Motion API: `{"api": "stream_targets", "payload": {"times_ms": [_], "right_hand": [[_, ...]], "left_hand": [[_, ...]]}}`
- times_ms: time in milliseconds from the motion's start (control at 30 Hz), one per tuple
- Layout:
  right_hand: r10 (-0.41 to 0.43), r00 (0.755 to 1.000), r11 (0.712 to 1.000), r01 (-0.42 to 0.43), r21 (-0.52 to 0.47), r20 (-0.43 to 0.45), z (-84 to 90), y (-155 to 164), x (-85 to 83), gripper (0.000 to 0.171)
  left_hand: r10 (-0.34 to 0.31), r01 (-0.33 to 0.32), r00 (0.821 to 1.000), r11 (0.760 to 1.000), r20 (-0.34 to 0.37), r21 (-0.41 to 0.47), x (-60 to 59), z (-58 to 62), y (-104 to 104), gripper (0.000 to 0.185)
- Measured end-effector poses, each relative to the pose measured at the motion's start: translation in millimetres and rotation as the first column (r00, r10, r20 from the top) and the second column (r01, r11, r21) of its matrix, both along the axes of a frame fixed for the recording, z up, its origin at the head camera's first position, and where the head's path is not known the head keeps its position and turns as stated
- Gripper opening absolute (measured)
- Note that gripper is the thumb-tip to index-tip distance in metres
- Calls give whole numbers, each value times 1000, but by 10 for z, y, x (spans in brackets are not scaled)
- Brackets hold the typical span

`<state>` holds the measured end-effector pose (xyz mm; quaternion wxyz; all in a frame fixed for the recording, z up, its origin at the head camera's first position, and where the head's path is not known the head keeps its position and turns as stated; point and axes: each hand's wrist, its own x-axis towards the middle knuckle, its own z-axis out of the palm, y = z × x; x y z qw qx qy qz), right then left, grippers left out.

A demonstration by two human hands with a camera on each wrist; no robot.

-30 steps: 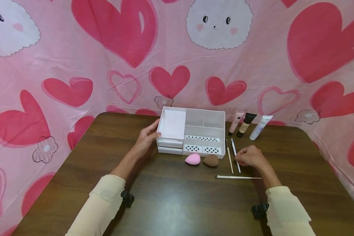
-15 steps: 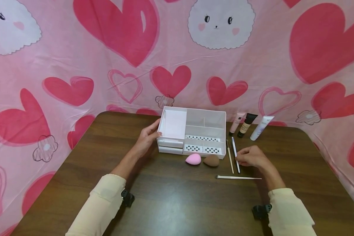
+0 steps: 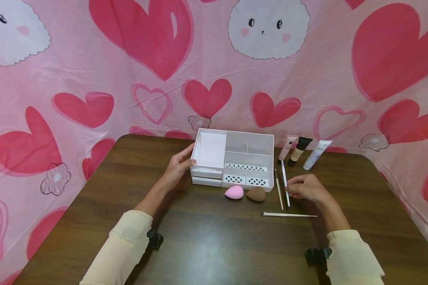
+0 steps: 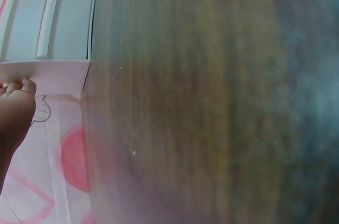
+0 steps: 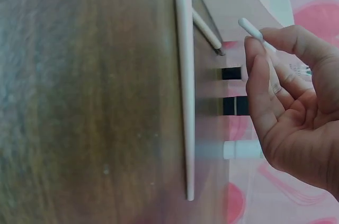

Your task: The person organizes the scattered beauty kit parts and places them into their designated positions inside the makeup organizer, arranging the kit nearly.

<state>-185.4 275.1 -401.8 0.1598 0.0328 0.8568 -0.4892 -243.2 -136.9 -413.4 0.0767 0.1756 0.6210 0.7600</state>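
Note:
My left hand (image 3: 178,168) holds the left side of a white makeup organizer (image 3: 247,142), thumb at its front left edge. In the left wrist view, the fingertips (image 4: 26,85) meet the organizer's side wall (image 4: 61,73). Between thumb and fingers, my right hand (image 3: 304,187) pinches a slim white pen-like stick (image 3: 284,174), tilted, its far end overlapping the pink tube's base. The rounded near end of that stick shows in the right wrist view, above the fingertips (image 5: 254,46). Just left of it lies a beige makeup brush (image 3: 279,192) with a dark tip.
A white makeup brush (image 3: 289,215) lies crosswise in front. Pink (image 3: 234,192) and brown (image 3: 256,194) makeup sponges sit before the organizer. Behind my right hand stand a pink tube (image 3: 287,148), a black-capped beige tube (image 3: 299,151) and a white tube (image 3: 317,155). A heart-print cloth hangs behind the table.
My right hand has picked up the white stick, which lay on the table; its far end now reaches higher, toward the pink tube. My left hand stays at the organizer.

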Motion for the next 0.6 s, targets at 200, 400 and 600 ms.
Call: {"api": "stream_targets", "payload": {"times_ms": [200, 400, 600], "right_hand": [[12, 1000, 997, -13, -71, -11, 73, -3, -1, 44], [13, 999, 995, -16, -98, -30, 131, -5, -4, 45], [1, 999, 990, -6, -144, -37, 172, -29, -7, 45]], "left_hand": [[-4, 4, 1000, 1000, 3, 20, 3, 10, -1, 62], [-1, 1, 1000, 1000, 5, 18, -7, -2, -1, 62], [8, -9, 1000, 1000, 20, 19, -7, -6, 7, 62]]}}
